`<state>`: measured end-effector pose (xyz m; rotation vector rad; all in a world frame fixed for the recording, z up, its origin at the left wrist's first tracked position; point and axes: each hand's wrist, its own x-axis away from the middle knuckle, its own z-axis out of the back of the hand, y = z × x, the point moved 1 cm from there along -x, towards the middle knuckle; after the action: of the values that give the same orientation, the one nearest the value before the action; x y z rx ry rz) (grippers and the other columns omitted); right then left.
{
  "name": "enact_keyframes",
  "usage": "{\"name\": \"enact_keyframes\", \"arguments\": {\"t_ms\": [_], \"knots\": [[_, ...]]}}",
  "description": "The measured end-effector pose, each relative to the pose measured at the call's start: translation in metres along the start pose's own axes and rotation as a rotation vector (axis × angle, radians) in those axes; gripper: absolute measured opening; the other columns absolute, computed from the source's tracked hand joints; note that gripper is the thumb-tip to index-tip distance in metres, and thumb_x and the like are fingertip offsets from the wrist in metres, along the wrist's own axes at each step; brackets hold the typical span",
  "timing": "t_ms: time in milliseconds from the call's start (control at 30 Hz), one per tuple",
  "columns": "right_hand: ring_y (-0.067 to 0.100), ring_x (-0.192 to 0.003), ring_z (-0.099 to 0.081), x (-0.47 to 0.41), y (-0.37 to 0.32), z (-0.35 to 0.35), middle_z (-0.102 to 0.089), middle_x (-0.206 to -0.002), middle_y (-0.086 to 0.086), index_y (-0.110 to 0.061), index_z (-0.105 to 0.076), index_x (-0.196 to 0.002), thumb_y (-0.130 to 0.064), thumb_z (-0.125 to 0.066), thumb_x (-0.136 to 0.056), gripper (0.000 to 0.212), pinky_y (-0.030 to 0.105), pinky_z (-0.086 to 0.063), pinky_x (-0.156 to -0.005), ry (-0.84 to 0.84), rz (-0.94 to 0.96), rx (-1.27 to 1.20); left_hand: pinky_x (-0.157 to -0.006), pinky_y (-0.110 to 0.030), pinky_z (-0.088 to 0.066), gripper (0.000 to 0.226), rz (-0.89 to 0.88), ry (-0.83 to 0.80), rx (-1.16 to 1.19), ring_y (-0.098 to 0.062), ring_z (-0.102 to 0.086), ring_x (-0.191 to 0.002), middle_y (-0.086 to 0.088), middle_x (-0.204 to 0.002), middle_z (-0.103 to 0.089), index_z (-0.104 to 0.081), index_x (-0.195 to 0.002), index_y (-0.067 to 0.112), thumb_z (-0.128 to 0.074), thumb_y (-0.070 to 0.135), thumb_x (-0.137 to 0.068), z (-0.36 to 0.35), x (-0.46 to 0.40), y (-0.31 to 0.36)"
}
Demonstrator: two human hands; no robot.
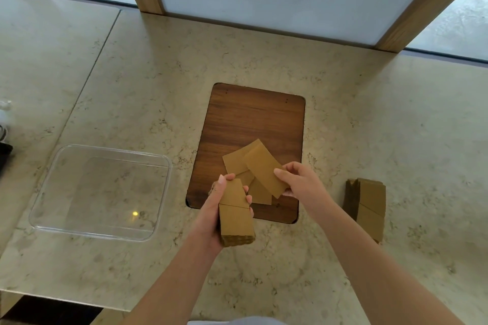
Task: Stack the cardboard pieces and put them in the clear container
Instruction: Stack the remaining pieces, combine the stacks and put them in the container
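Note:
My left hand [215, 208] grips a thick stack of brown cardboard pieces [235, 216], held above the counter at the near edge of a dark wooden board [253, 119]. Just right of the stack, my right hand [298, 179] pinches a single cardboard piece [264, 169] and holds it tilted over the board. A few loose cardboard pieces [236, 163] lie overlapping on the board beneath it. The clear container [39, 203] sits empty on the counter to the left. A second cardboard stack [368, 203] lies on the counter to the right.
The marble counter [369, 113] has a seam running diagonally on the left. A white panel in a wooden frame [422, 5] stands at the back. Dark objects [4, 153] sit at the far left edge. The counter's front edge drops off at lower left.

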<state>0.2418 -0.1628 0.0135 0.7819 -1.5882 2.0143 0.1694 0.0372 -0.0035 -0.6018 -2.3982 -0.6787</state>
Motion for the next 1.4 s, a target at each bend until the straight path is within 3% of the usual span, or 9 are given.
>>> {"name": "enact_keyframes", "arguments": {"t_ms": [267,433,633,767,900,1033,1200,1267,1400], "knots": [[0.017,-0.086,-0.066,0.052,-0.009,-0.012,-0.068,-0.104,0.006,-0.019,-0.068,-0.097,-0.023,-0.066,-0.099,0.005,0.027,-0.055,-0.068,-0.225,-0.106,-0.168,-0.064,-0.043,-0.061,0.068,0.015,0.175,-0.151,-0.031,-0.074,-0.078,-0.019,-0.103,-0.076,-0.074,-0.113,0.020,-0.100,0.034,-0.052,-0.008,0.003,-0.010],[0.008,-0.078,-0.062,0.063,-0.003,-0.019,-0.070,-0.094,0.001,-0.022,-0.067,-0.086,-0.040,-0.083,-0.083,0.024,0.023,-0.048,-0.062,-0.286,-0.050,0.089,-0.059,-0.037,-0.060,0.020,0.047,0.147,-0.232,-0.025,-0.075,-0.075,-0.010,-0.099,-0.080,-0.079,-0.101,0.035,-0.074,0.040,-0.082,-0.011,0.011,-0.016],[0.010,-0.075,-0.063,0.068,0.000,-0.026,-0.067,-0.081,-0.009,-0.024,-0.057,-0.080,-0.058,-0.086,-0.067,0.046,0.031,-0.048,-0.070,-0.278,0.002,0.151,-0.057,-0.037,-0.060,0.016,0.023,0.165,-0.316,-0.023,-0.075,-0.068,-0.008,-0.091,-0.080,-0.081,-0.097,0.034,-0.067,0.038,-0.089,-0.014,0.016,-0.025],[0.015,-0.086,-0.063,0.068,-0.012,-0.003,-0.068,-0.098,-0.004,-0.028,-0.062,-0.095,-0.030,-0.065,-0.098,0.005,0.040,-0.056,-0.080,-0.455,0.057,0.377,-0.071,-0.041,-0.060,0.037,0.169,0.077,-0.248,-0.030,-0.072,-0.085,-0.017,-0.117,-0.074,-0.076,-0.112,0.026,-0.065,0.055,-0.091,-0.006,0.019,-0.019],[0.001,-0.090,-0.064,0.065,-0.037,0.003,-0.064,-0.096,-0.035,-0.036,-0.071,-0.097,-0.028,-0.076,-0.090,0.012,0.029,-0.049,-0.084,-0.722,0.134,0.757,-0.084,-0.051,-0.061,0.079,0.344,-0.116,-0.388,-0.042,-0.069,-0.112,-0.026,-0.132,-0.068,-0.068,-0.130,0.013,-0.074,0.070,-0.076,-0.002,0.022,-0.015],[0.002,-0.088,-0.056,0.048,-0.046,-0.024,-0.059,-0.097,-0.017,-0.034,-0.060,-0.095,-0.028,-0.085,-0.078,0.031,0.023,-0.045,-0.073,-0.437,0.352,0.800,-0.081,-0.049,-0.061,0.094,0.402,-0.123,-0.342,-0.040,-0.072,-0.103,-0.026,-0.123,-0.070,-0.061,-0.137,0.002,-0.096,0.049,-0.064,-0.006,0.022,-0.020],[0.007,-0.101,-0.049,0.023,-0.038,-0.050,-0.055,-0.103,-0.019,-0.036,-0.059,-0.100,-0.041,-0.071,-0.086,0.019,0.040,-0.038,-0.096,-0.280,0.479,0.747,-0.068,-0.043,-0.062,0.069,0.234,-0.051,-0.045,-0.034,-0.072,-0.079,-0.027,-0.096,-0.070,-0.073,-0.113,-0.002,-0.102,0.023,-0.056,-0.006,0.009,-0.014],[0.014,-0.115,-0.048,0.007,-0.033,-0.053,-0.058,-0.116,-0.013,-0.035,-0.062,-0.107,-0.051,-0.066,-0.089,0.024,0.045,-0.037,-0.101,-0.189,0.496,0.737,-0.066,-0.042,-0.060,0.070,0.185,-0.061,0.002,-0.030,-0.068,-0.075,-0.022,-0.093,-0.068,-0.065,-0.120,0.000,-0.097,0.014,-0.059,-0.003,0.004,-0.008],[0.028,-0.136,-0.034,-0.035,-0.030,-0.042,-0.048,-0.146,-0.001,-0.029,-0.050,-0.142,-0.031,-0.065,-0.097,0.048,0.053,-0.035,-0.110,0.062,0.450,0.896,-0.076,-0.049,-0.058,0.072,0.076,-0.101,0.026,-0.032,-0.066,-0.081,-0.018,-0.099,-0.068,-0.061,-0.136,0.020,-0.075,-0.004,-0.070,0.009,-0.005,0.004]]}}
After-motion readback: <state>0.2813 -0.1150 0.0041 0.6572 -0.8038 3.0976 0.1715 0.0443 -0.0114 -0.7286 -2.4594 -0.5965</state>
